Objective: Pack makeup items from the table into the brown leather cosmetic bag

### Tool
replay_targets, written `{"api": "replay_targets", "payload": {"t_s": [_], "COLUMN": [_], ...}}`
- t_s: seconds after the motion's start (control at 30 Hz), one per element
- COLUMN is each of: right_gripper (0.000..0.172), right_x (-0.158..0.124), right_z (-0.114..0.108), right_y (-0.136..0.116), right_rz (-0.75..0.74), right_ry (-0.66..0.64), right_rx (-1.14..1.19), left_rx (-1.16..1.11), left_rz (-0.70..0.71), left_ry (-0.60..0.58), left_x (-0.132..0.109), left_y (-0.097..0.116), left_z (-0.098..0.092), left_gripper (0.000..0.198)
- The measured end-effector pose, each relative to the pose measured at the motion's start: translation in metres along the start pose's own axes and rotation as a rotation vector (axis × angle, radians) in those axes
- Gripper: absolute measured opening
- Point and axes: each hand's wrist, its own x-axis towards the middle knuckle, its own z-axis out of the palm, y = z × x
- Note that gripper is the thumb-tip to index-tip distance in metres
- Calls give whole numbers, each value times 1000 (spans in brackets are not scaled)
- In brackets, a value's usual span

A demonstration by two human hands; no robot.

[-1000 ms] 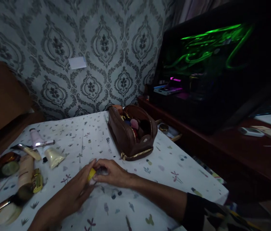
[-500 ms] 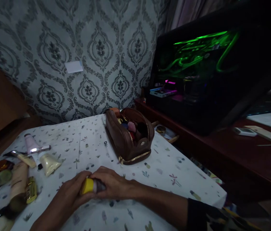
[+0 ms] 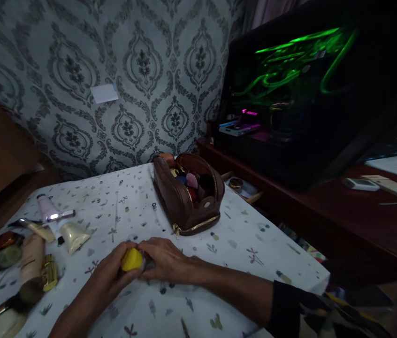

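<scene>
Over the front of the patterned tablecloth, my left hand (image 3: 109,274) and my right hand (image 3: 168,263) meet around a small container (image 3: 132,260). Its yellow end faces me, gripped by my left fingers. My right fingers close on its greyish other end, which they partly cover. What kind of container it is, I cannot make out. Beyond my hands stands an unzipped brown cosmetic bag (image 3: 193,211), with a pink piece (image 3: 192,180) and other items showing inside.
At the left lie a cream tube (image 3: 73,235), a pink tube (image 3: 48,206), a beige bottle (image 3: 32,256), a small gold bottle (image 3: 49,273) and other cosmetics. A computer case with green lights (image 3: 290,94) stands on the dark red desk (image 3: 342,206), above an open drawer (image 3: 255,197).
The yellow end of the container has turned more toward me, and both hands have shifted slightly. The view has also moved a little.
</scene>
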Motion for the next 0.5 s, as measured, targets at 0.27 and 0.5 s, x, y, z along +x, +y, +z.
{"api": "replay_targets", "payload": {"t_s": [0.27,0.5], "right_gripper": [23,39], "right_x": [-35,-40], "right_z": [-57,-108], "right_y": [-8,0], "right_rz": [-362,-149], "right_ry": [504,798], "right_rx": [-244,-650], "left_rx": [92,230], "left_rz": [121,193], "left_ry": [4,-20], "left_x": [6,17], "left_y": [3,6], "left_z": [4,8], "left_gripper": [36,37]}}
